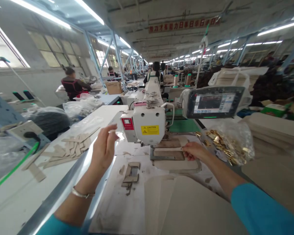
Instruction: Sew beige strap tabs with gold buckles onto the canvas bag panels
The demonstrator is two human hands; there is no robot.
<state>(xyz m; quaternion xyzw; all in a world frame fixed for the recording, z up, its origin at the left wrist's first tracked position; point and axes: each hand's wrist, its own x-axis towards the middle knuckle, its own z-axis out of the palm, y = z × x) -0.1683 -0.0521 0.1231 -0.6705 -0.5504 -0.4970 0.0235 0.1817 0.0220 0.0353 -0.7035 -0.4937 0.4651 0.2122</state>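
My left hand (103, 148) is raised just left of the white sewing machine head (148, 125). Its fingers are apart and slightly bent, with nothing seen in them. Below the needle area, a dark metal clamp frame (168, 158) lies on a rounded beige panel (178, 165). My right hand (193, 151) is closed at the frame's right side, its fingertips at the end of a narrow pale beige strip (167, 149). That strip runs across the frame's opening. A small taped rectangular jig (131, 173) rests on the white bed, between my hands and nearer to me.
Loose beige strips (72, 147) are piled on the left table. More beige panels (186, 205) lie in front. A plastic bag with gold metal pieces (231, 145) is at right, below a control screen (214, 101). Other people sit at machines farther back.
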